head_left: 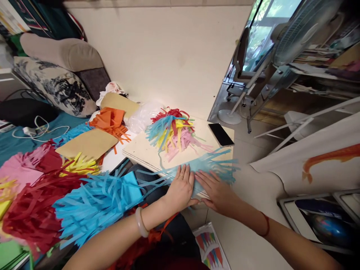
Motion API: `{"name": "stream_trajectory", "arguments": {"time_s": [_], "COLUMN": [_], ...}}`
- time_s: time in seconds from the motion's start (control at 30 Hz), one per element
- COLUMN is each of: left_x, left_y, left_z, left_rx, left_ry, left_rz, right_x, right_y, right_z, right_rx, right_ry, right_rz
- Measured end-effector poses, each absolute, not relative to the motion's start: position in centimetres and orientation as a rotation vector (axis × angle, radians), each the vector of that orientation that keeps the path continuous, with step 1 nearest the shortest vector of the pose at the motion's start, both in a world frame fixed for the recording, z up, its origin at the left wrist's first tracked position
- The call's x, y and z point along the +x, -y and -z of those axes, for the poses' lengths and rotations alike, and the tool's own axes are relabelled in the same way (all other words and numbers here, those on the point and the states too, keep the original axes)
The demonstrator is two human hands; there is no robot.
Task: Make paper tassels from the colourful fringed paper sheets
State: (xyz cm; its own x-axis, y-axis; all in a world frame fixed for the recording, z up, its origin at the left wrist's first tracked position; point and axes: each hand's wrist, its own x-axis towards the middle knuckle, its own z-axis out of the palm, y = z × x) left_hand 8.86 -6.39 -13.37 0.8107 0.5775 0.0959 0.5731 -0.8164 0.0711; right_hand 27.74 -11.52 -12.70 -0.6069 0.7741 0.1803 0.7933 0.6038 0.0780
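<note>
A sheet of light blue tissue paper (204, 164), cut into fringe at both ends, lies across the front of a pale wooden board (136, 149). My left hand (181, 187) rests flat on its middle, fingers extended. Beside it my right hand (216, 190) also lies flat on the paper, fingers stretched out, thumb close to the left thumb. Just behind the hands is a bunch of fringed tissue tassels (176, 131) in red, blue, yellow and pink. A large pile of blue fringed tissue (98, 204) lies to the left of my left forearm.
A black phone (221, 135) sits at the board's right corner. Orange fringed paper (108, 122), tan paper (88, 143), a clear plastic bag (144, 116) and red fringe (33, 210) crowd the left. A standing fan (298, 41) is at the right. A printed package (210, 247) lies below.
</note>
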Motion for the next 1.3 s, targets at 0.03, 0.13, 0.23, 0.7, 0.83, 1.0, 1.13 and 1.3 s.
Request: {"name": "stream_trajectory", "arguments": {"time_s": [0.03,0.13,0.23,0.7,0.83,1.0,1.13,1.3], "left_x": [8.9,8.8,8.5,4.4,4.2,4.1,4.1,4.1], "left_y": [6.5,7.4,8.3,6.2,5.6,3.9,3.0,2.8], "left_z": [13.6,15.0,16.4,13.6,12.2,11.6,12.2,12.5], "left_rx": [2.974,3.058,3.105,2.807,2.608,2.286,2.295,2.379], "left_ry": [-0.941,-0.968,-1.001,-0.84,-0.811,-0.935,-1.035,-1.045], "left_rz": [-0.199,-0.289,-0.378,-0.244,-0.283,-0.561,-0.681,-0.629], "right_x": [26.8,25.5,25.3,30.0,29.7,29.5,28.3,27.2], "right_y": [11.8,12.4,12.5,8.8,7.9,5.1,3.5,2.7], "right_z": [13.4,14.5,14.4,11.6,10.9,9.7,9.4,9.4], "right_rx": [-1.354,-1.407,-1.374,-1.266,-1.165,-1.55,-1.82,-1.894], "right_ry": [2.661,2.551,2.53,2.681,2.619,2.35,2.357,2.397], "right_rz": [0.245,0.312,0.36,0.174,-0.291,-0.735,-0.565,-0.475]}}
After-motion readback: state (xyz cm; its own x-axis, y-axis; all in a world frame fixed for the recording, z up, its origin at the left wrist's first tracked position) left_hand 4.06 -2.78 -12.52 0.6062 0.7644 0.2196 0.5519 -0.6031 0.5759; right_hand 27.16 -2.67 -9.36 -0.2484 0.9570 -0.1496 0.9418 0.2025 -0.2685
